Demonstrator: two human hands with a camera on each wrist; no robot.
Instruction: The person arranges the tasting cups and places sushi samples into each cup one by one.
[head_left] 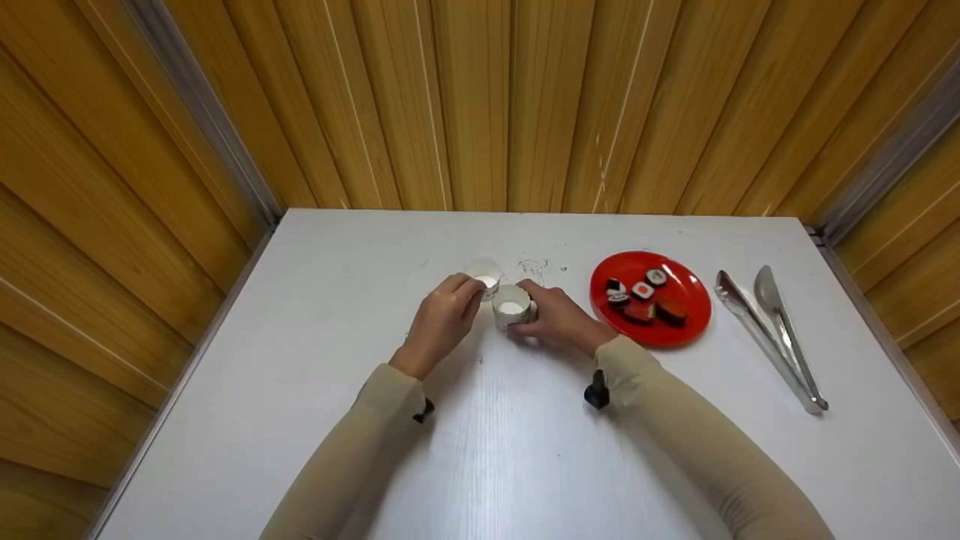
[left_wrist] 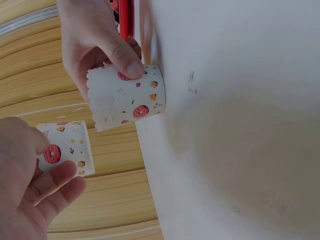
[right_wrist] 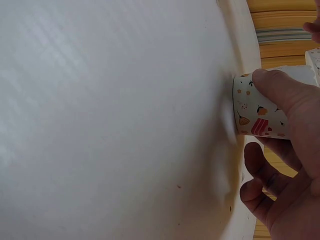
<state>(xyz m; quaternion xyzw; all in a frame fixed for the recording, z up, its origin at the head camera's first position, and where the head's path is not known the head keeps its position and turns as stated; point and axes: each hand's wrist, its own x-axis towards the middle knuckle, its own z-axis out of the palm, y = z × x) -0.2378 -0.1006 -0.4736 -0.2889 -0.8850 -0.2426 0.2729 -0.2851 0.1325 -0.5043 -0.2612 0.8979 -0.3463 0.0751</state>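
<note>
Above the table, my left hand (head_left: 448, 315) pinches a white paper baking cup (left_wrist: 65, 150) printed with red donuts and small yellow flowers. It is tipped over on its side, its mouth partly hidden in the head view. Close beside it, my right hand (head_left: 559, 315) grips a matching paper baking cup (left_wrist: 132, 97) with a scalloped rim. This one stands upright at the tabletop, the thumb on one side and the other fingers behind. Its open top shows in the head view, and the right wrist view shows a red cake slice printed on its wall.
Right of my hands lies a red plate (head_left: 652, 339) bearing several sushi pieces (head_left: 643, 290). Metal tongs (head_left: 772, 341) lie farther right, spread apart. The white table (head_left: 337, 322) meets wood-patterned walls (head_left: 472, 105) at the back and sides.
</note>
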